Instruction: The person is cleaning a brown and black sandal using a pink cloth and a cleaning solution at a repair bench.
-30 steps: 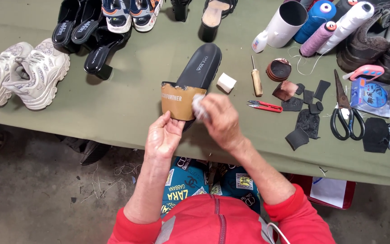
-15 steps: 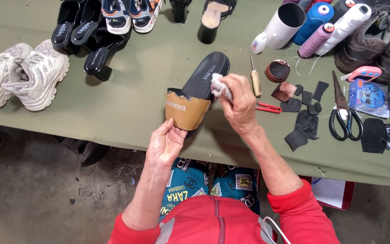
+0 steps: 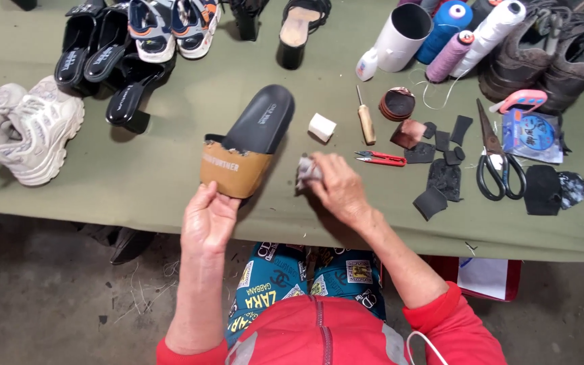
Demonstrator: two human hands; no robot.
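A black slide sandal (image 3: 259,122) with a tan strap (image 3: 233,170) lies on the green table (image 3: 170,176), toe end toward me. My left hand (image 3: 208,217) holds the sandal's near end just below the strap. My right hand (image 3: 336,187) is closed on a small crumpled grey rag (image 3: 305,170), held just right of the sandal and apart from it.
A white block (image 3: 322,126), an awl (image 3: 366,122), red snips (image 3: 381,159), black patches (image 3: 445,177) and scissors (image 3: 496,159) lie to the right. Thread cones (image 3: 451,40) and brown boots (image 3: 549,54) stand at the back right. White sneakers (image 3: 25,132) and black sandals (image 3: 106,64) sit left.
My right hand has come off the sandal's footbed with the rag and moved down toward me, to the sandal's right. The left hand stays at the strap end.
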